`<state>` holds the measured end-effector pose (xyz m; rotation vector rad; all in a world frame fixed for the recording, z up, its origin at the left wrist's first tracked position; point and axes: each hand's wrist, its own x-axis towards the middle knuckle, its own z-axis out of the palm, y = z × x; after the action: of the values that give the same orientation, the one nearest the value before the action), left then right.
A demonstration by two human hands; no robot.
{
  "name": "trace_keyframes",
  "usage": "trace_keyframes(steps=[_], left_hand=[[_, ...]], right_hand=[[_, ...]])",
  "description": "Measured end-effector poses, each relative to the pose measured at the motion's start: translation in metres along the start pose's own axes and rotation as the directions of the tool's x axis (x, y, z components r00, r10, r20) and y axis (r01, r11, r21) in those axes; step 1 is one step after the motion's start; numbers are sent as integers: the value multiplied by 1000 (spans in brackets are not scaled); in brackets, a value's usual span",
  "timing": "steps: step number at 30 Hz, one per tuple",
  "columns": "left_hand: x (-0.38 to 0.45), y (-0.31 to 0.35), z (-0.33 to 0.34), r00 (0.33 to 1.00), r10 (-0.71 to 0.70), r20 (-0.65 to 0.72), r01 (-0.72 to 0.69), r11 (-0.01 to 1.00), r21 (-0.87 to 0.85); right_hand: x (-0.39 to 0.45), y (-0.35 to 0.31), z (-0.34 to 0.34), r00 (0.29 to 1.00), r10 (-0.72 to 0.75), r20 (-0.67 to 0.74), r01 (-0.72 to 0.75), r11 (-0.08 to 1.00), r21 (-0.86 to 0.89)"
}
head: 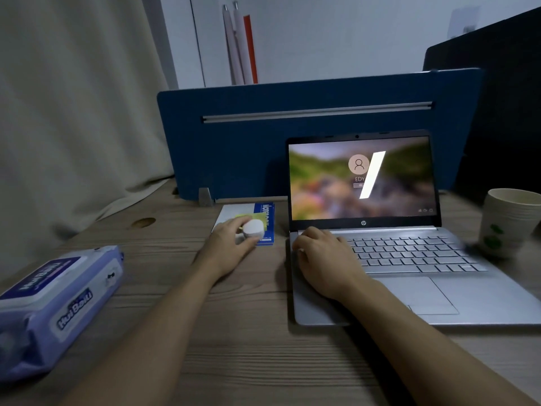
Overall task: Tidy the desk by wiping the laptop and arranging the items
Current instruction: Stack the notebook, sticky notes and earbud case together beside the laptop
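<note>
On the wooden desk (248, 332), the person's left hand (231, 244) lies palm down with its fingers curled round a small white rounded object (253, 228), gripping it from the side. The kind of object cannot be told. Directly under that hand and the object lies a blue-edged book (265, 218) with a yellow sticky note (248, 217) on its cover; the fingertips sit over the note. Beyond the left hand stands a blue desk divider (248, 148), upright along the back edge of the desk, with a grey rail (316, 112) running across it.

Just to the right of the left hand, apart from it, the right hand (325, 259) rests palm down on the left edge of the open silver laptop (468, 294). Its fingers are spread and only slightly bent, touching the deck beside the keyboard (415, 253), and it holds nothing. The laptop screen (330, 186) is lit, shows a sign-in page, and stands upright beyond the right hand's fingertips.

To the right of the right hand, past the keyboard, a pale paper cup (509, 224) with green marks stands upright on the desk, near the laptop's right side.

Well to the left of the left forearm lies a blue and white pack of wet wipes (58, 306), flat on the desk. A beige curtain (73, 112) hangs beyond it.
</note>
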<state>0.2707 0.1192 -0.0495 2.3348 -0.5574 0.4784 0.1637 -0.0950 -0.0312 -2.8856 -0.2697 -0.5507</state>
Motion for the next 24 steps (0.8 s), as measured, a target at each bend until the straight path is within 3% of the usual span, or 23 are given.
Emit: trace_keyframes(steps=[3, 6, 9, 18, 24], left_hand=[[2, -9, -2, 994, -88, -60, 91, 994, 61], [0, -8, 3, 979, -203, -16, 202, 959, 199], [-2, -8, 5, 967, -254, 11, 245, 944, 220], [-13, -2, -1, 996, -88, 1, 87, 985, 149], [-47, 12, -20, 995, -101, -9, 101, 987, 124]], right_hand=[[0, 0, 0, 1000, -3, 3, 3, 1000, 7], [-1, 1, -2, 1000, -2, 7, 2, 1000, 5], [-2, 1, -3, 1000, 3, 16, -3, 1000, 6], [-3, -1, -5, 1000, 14, 16, -14, 999, -28], [-16, -11, -9, 1000, 7, 18, -6, 1000, -30]])
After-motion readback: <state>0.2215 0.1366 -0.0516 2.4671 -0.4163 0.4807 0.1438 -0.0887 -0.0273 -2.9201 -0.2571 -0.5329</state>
